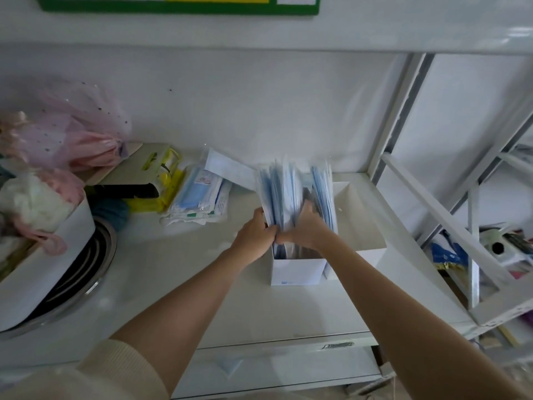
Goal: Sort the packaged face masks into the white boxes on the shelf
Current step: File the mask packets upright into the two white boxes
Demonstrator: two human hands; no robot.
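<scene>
Two hands (278, 226) amid masks (284, 192), white shelf (202, 284).

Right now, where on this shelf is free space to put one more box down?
The shelf is bare in front, between the round metal tray and the white box that both hands work in. Crowded: the back left, with loose mask packs, a yellow bag and pink bags.

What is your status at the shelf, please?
Left hand and right hand gripping mask packets upright in white box. Spare packets lying left. Nothing blocking.
</scene>
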